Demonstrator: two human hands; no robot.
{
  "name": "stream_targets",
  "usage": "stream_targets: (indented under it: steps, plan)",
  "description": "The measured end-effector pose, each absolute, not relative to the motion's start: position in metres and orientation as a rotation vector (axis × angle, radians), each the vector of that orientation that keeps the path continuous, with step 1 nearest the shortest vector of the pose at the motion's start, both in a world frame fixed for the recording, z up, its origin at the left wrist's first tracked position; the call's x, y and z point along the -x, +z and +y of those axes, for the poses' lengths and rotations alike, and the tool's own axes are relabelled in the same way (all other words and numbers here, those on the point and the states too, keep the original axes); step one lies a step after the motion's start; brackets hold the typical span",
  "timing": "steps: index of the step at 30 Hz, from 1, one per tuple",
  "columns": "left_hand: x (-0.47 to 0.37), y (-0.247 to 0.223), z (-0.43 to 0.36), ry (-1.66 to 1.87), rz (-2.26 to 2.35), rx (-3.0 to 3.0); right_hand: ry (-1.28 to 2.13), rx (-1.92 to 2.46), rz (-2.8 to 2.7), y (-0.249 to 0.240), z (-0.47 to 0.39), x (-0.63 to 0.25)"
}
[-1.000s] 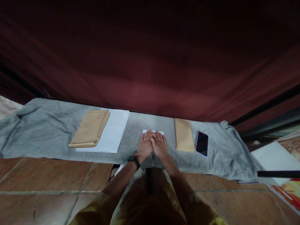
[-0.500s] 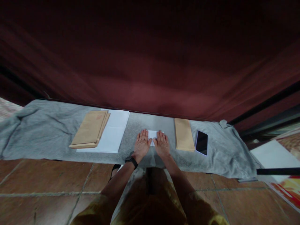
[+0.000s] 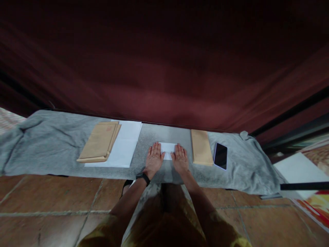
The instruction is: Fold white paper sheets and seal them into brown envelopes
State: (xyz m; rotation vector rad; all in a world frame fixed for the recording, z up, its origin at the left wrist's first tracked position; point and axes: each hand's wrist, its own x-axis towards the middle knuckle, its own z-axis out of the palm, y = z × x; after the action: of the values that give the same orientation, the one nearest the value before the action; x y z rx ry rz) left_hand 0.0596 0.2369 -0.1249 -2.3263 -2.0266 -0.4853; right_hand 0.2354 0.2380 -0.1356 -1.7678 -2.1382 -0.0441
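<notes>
A folded sheet of white paper [image 3: 168, 148] lies flat on the grey cloth in front of me. My left hand [image 3: 154, 157] rests palm down over its left end, fingers stretched out and pointing away from me; a dark watch is on that wrist. Over the right end, my right hand [image 3: 180, 159] lies flat in the same way. Both hands press on the paper without gripping it. Its middle shows between my thumbs, while its two ends are partly hidden under the fingers.
Grey cloth [image 3: 61, 144] covers the long surface. Brown envelopes [image 3: 99, 140] lie over white sheets [image 3: 125, 144] on the left. To the right are more brown envelopes [image 3: 202, 147] and a phone [image 3: 220, 156]. A dark red curtain [image 3: 164, 99] hangs behind.
My hands have slid apart, the left one a little leftward and the right one a little rightward. More of the white paper shows between them.
</notes>
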Motion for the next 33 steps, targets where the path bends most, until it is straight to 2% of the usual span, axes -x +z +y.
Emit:
stream_targets:
  steps: [14, 33]
  plan:
    - [-0.056, -0.116, 0.229, -0.426, -2.133, 2.313, -0.139, 1.746, -2.101, -0.140, 0.233, -0.246]
    - [-0.046, -0.116, 0.218, -0.533, -2.195, 2.281, -0.146, 1.804, -2.025, -0.138, 0.226, -0.249]
